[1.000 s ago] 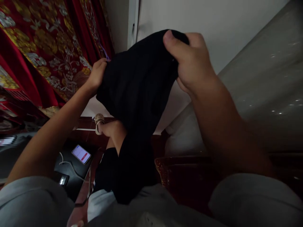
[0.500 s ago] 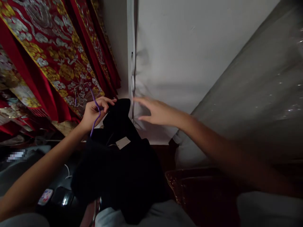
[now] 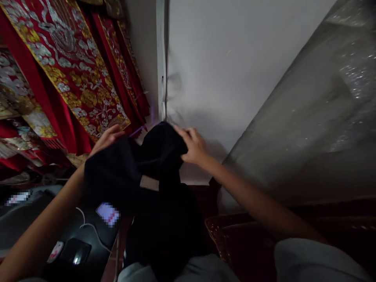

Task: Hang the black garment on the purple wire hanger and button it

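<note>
A black garment (image 3: pixel 164 219) with a pale tag (image 3: pixel 149 183) hangs down over my lap, its upper part spread between my hands. My right hand (image 3: pixel 192 147) is closed on the top right edge, thumb below and fingers above. My left hand (image 3: pixel 108 139) is at the left edge, fingers bent and partly behind the cloth, which drapes over the wrist. Between the hands, above the cloth, a thin purple hanger-like piece (image 3: pixel 138 131) shows, smeared by motion; its lower part is hidden.
Red cloths embroidered in gold and silver (image 3: pixel 85 78) hang at left. A white wall panel (image 3: pixel 229 66) stands ahead, with a plastic-covered grey surface (image 3: pixel 308 117) to its right. Phones, a white cable (image 3: pixel 94 227) and a dark box (image 3: pixel 76 250) lie lower left. A dark red basket-like rim (image 3: pixel 216 239) is lower right.
My right hand has come onto the garment's edge from beside it. The garment's upper left part has lifted over my left wrist. The purple piece has swung right, and a phone has come into view.
</note>
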`<action>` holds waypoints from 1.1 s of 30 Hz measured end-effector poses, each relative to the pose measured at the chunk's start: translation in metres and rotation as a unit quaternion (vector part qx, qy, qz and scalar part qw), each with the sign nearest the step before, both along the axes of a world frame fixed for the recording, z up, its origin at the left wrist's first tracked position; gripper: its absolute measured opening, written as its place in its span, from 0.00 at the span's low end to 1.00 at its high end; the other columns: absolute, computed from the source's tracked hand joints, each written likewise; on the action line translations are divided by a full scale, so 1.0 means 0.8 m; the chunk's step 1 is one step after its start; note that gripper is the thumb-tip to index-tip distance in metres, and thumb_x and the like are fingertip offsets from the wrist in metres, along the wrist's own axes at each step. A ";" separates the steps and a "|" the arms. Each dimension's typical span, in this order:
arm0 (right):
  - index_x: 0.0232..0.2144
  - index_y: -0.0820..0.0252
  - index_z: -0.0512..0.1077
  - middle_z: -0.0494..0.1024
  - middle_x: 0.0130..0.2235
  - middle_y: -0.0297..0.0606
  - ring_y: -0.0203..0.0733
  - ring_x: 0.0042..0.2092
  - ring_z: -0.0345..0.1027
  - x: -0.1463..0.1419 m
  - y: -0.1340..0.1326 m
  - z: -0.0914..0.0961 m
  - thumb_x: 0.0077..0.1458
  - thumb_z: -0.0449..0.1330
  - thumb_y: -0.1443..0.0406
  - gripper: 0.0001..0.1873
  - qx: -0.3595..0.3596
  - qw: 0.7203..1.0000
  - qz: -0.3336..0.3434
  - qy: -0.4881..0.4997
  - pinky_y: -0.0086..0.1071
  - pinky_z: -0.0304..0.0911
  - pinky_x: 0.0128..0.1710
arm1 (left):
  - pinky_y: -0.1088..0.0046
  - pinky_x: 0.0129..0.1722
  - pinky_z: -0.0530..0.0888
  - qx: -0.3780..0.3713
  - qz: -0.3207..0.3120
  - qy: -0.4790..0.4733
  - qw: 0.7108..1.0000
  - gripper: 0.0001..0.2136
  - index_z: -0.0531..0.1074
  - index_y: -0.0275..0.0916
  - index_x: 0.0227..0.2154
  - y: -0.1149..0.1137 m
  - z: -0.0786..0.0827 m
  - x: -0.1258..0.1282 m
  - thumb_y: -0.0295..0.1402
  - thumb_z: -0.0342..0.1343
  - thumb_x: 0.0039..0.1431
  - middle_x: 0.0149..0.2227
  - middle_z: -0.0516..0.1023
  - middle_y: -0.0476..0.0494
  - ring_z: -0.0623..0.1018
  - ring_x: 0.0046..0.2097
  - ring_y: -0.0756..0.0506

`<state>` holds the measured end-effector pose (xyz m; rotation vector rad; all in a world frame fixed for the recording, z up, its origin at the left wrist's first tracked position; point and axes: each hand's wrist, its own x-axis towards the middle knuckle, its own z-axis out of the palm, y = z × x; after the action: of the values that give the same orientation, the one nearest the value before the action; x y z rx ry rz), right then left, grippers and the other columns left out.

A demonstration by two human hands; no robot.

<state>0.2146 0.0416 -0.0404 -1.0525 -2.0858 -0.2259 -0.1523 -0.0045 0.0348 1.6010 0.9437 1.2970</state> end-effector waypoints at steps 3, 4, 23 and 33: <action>0.74 0.55 0.54 0.67 0.54 0.49 0.60 0.57 0.67 0.036 0.010 0.025 0.45 0.64 0.68 0.53 -0.015 0.990 -0.114 0.082 0.55 0.69 0.58 | 0.71 0.39 0.80 0.042 0.141 -0.047 0.988 0.18 0.71 0.37 0.50 -0.018 -0.024 -0.033 0.43 0.62 0.65 0.44 0.78 0.42 0.80 0.41 0.47; 0.74 0.55 0.54 0.67 0.54 0.50 0.62 0.57 0.67 0.042 0.014 0.037 0.46 0.64 0.67 0.52 -0.018 0.985 -0.140 0.098 0.57 0.68 0.58 | 0.74 0.35 0.77 0.078 0.189 -0.036 0.978 0.16 0.70 0.38 0.48 -0.024 -0.034 -0.032 0.44 0.62 0.66 0.38 0.76 0.45 0.77 0.36 0.49; 0.72 0.52 0.58 0.71 0.59 0.48 0.64 0.62 0.66 0.063 -0.038 0.124 0.50 0.68 0.64 0.49 -0.045 0.996 -0.076 -0.029 0.58 0.69 0.59 | 0.59 0.50 0.80 0.218 0.100 0.291 0.926 0.27 0.55 0.43 0.72 -0.022 -0.090 0.156 0.33 0.50 0.72 0.62 0.74 0.33 0.81 0.53 0.38; 0.72 0.53 0.58 0.70 0.61 0.49 0.66 0.63 0.63 0.069 -0.029 0.119 0.50 0.68 0.65 0.49 -0.060 0.993 -0.094 -0.029 0.61 0.64 0.62 | 0.53 0.49 0.78 0.028 0.157 0.506 0.847 0.25 0.64 0.33 0.67 -0.006 -0.063 0.157 0.40 0.50 0.74 0.45 0.84 0.29 0.84 0.47 0.30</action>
<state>0.2701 0.0182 0.0545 -1.3322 -2.0724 -0.2283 -0.0268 -0.0094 -0.0157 2.2808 1.8671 0.5799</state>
